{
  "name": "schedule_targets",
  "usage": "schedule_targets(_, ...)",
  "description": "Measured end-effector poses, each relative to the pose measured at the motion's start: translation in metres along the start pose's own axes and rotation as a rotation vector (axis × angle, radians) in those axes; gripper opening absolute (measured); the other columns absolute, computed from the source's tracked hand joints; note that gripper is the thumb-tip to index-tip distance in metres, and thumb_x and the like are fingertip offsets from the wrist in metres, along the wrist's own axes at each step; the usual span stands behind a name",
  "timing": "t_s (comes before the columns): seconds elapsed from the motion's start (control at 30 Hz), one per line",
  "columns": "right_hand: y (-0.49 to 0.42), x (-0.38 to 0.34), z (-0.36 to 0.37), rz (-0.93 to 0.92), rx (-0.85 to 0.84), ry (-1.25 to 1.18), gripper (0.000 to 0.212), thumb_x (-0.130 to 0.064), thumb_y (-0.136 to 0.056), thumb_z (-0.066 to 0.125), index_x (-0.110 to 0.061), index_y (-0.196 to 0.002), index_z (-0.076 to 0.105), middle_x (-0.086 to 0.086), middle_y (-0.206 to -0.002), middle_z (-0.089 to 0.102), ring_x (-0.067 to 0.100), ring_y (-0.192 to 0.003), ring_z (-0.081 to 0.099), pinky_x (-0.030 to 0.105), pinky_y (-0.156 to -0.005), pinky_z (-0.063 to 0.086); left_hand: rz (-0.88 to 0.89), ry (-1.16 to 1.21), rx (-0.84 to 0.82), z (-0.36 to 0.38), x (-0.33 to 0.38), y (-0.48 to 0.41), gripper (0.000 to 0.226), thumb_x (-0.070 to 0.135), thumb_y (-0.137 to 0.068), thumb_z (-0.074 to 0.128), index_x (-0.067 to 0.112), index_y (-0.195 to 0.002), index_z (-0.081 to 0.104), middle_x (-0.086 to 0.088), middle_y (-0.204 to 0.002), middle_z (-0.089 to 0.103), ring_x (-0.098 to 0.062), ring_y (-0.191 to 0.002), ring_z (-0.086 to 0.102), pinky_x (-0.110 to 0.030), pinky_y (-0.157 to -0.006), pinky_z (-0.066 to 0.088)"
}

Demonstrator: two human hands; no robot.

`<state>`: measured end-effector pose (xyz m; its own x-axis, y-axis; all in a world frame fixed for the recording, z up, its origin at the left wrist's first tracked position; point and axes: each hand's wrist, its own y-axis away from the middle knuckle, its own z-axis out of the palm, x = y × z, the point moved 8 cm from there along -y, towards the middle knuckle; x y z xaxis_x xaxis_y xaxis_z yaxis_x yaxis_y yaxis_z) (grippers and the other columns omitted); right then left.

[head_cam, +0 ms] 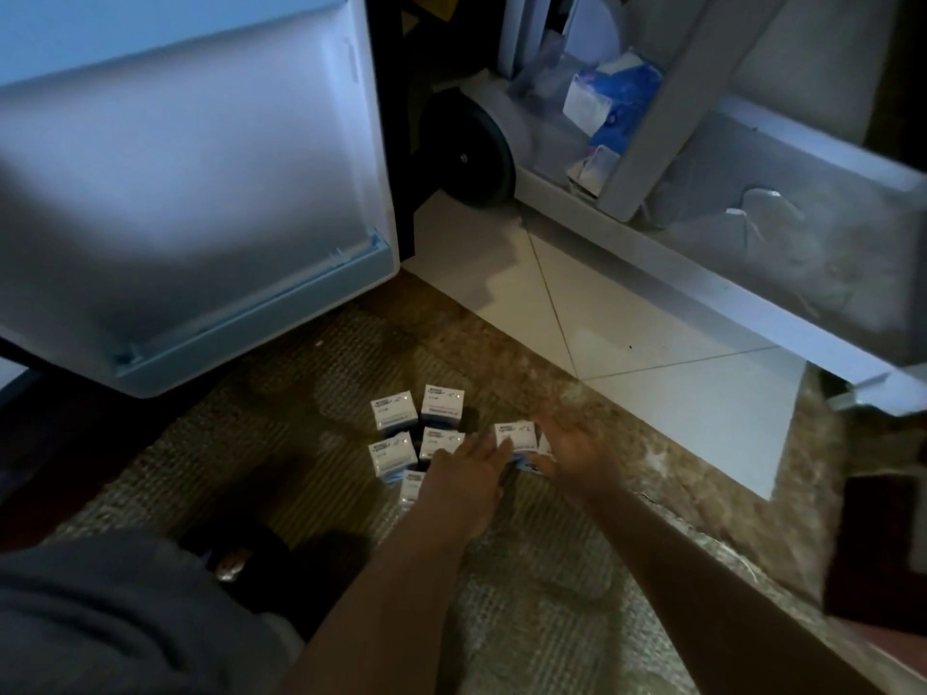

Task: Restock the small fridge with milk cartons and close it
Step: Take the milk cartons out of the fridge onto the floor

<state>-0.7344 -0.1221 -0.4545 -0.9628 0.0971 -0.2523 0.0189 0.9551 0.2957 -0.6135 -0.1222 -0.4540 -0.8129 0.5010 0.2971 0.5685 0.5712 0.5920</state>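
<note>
Several small white milk cartons stand in a cluster on the patterned carpet in front of the small fridge. The fridge's white door hangs open at the upper left, its inner side facing me. My left hand lies over the near cartons with its fingers stretched out, fingertips against one carton at the right of the cluster. My right hand touches the other side of that same carton with fairly straight fingers. The carton sits between both hands, its lower part hidden.
A white cart with a black wheel stands on pale floor tiles at the upper right, holding blue-and-white packets. My knee in dark cloth fills the lower left. A dark object lies at the right edge.
</note>
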Motion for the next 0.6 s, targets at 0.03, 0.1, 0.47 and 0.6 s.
schedule_targets(0.03, 0.0, 0.0, 0.0, 0.031, -0.019, -0.019, 0.055, -0.051, -0.094, 0.037, -0.007, -0.118, 0.062, 0.015, -0.095, 0.071, 0.03, -0.083, 0.069, 0.034, -0.065, 0.054, -0.004, 0.015, 0.01, -0.001, -0.001, 0.0, 0.061, 0.024, -0.1, 0.038, 0.021, -0.151, 0.005, -0.001, -0.161, 0.004, -0.022, -0.148, 0.007, -0.049, -0.113, 0.02)
schedule_targets(0.1, 0.0, 0.009, 0.011, 0.107, -0.112, -0.006, 0.056, -0.041, -0.093, 0.052, -0.013, -0.139, 0.04, 0.011, -0.128, 0.058, 0.027, -0.114, 0.057, 0.033, -0.09, 0.045, -0.016, 0.056, 0.026, -0.004, -0.002, 0.003, 0.059, 0.023, -0.1, 0.037, 0.021, -0.151, 0.008, 0.0, -0.16, 0.007, -0.022, -0.148, 0.007, -0.048, -0.114, 0.019)
schedule_targets(0.47, -0.002, -0.033, -0.059, 0.041, -0.152, 0.252, 0.037, -0.04, -0.09, 0.056, -0.018, -0.12, 0.059, 0.008, -0.117, 0.064, 0.023, -0.102, 0.062, 0.03, -0.077, 0.046, -0.075, 0.195, 0.008, -0.06, -0.006, 0.045, 0.036, 0.028, -0.101, 0.033, 0.007, -0.124, 0.05, -0.018, -0.122, 0.057, -0.032, -0.109, 0.056, -0.041, -0.088, 0.046)
schedule_targets(0.6, 0.007, -0.08, -0.104, -0.095, -0.167, 0.275, 0.029, -0.039, -0.092, 0.052, -0.016, -0.108, 0.059, 0.006, -0.105, 0.064, 0.023, -0.094, 0.061, 0.03, -0.073, 0.043, -0.06, 0.174, 0.042, -0.097, -0.013, 0.081, 0.039, 0.033, -0.1, 0.035, 0.01, -0.127, 0.051, -0.015, -0.128, 0.054, -0.03, -0.115, 0.052, -0.038, -0.096, 0.043)
